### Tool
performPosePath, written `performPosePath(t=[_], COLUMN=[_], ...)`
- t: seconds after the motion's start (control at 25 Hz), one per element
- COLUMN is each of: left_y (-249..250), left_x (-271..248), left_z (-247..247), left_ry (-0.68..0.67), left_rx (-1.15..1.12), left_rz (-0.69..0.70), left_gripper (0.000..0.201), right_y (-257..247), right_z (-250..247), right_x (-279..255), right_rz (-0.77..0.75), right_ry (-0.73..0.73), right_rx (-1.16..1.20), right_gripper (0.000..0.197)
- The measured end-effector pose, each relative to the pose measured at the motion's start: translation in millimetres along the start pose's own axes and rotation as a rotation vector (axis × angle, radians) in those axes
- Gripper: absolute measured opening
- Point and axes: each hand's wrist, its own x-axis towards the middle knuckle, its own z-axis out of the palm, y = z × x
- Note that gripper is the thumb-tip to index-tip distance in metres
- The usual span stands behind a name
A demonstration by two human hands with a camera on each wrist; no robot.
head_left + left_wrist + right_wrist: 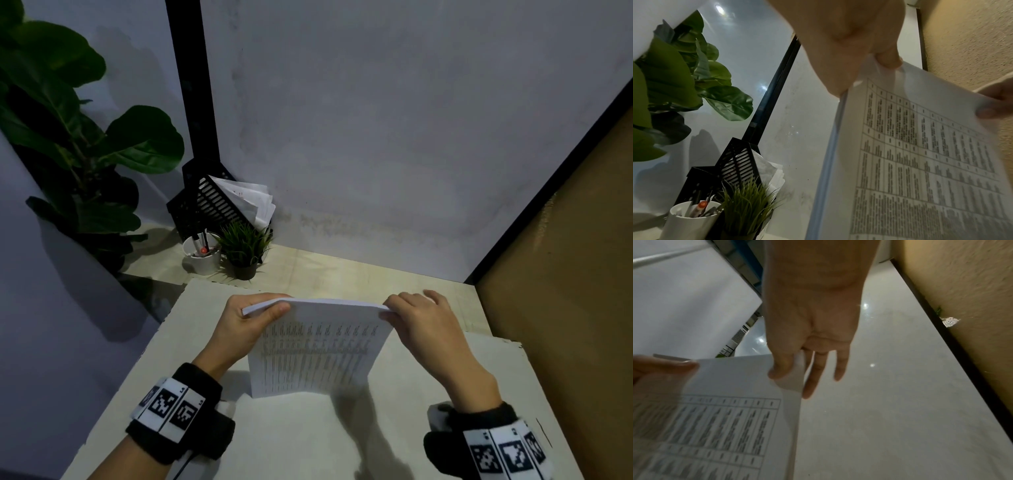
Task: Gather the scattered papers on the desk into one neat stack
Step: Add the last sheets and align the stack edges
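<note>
A stack of white papers (311, 356) printed with a table stands upright on its lower edge on the pale desk (301, 442). My left hand (255, 313) grips its top left corner, thumb on the printed front and fingers behind. My right hand (399, 313) pinches the top right corner. In the left wrist view the stack (920, 162) fills the right half, with my left thumb (889, 60) on its top edge. In the right wrist view my right thumb (782, 368) presses the stack (731, 418) at its corner, and the other fingers lie behind it.
At the desk's back left stand a white pen cup (202, 255), a small potted grass plant (244, 250) and a black slotted file holder (214, 202) with loose papers in it. A large leafy plant (68, 137) is at far left. A tan wall (565, 274) borders the right.
</note>
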Motion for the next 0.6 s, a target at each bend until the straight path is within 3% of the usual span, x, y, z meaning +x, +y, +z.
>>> performPosePath(t=[0.04,0.08,0.16,0.24,0.32,0.44,0.52,0.6], left_y=[-0.4,-1.6,-3.7,-14.5,-28.7,-47.5,-40.8,-27.4], left_x=[-0.3,-0.5,0.3,2.0,-0.9,-5.1,-2.4,4.0], left_z=[-1.6,-3.3,-5.7,-3.1,0.7,10.1,13.9,11.1], left_ry=[-0.007,-0.008,-0.029,-0.053,-0.080,-0.102,-0.036,0.050], left_rx=[-0.014,-0.021,-0.075,-0.064,-0.049,-0.035,-0.114,-0.165], left_rz=[-0.011,-0.017,-0.064,-0.152,-0.285,-0.307,-0.311,-0.283], left_gripper=[0.010,0.021,0.007,0.023,0.019,0.018,0.022,0.024], right_y=[4.7,6.7,2.6,-0.5,-1.1,-14.9,-25.2,-29.7], right_z=[1.5,4.0,10.0,23.3,44.7,68.2,69.1,55.6], right_x=[-0.7,-1.9,-4.9,-5.4,-6.6,-10.4,-6.3,4.3], right_rz=[-0.032,-0.020,0.161,0.402,0.536,0.637,0.689,0.644], right_ry=[0.004,-0.012,-0.013,0.019,-0.037,-0.083,0.071,0.220], right_rx=[0.115,0.292,0.739,1.106,1.243,1.330,1.342,1.339], right_gripper=[0.031,0.033,0.026,0.014,0.017,0.008,0.015,0.024])
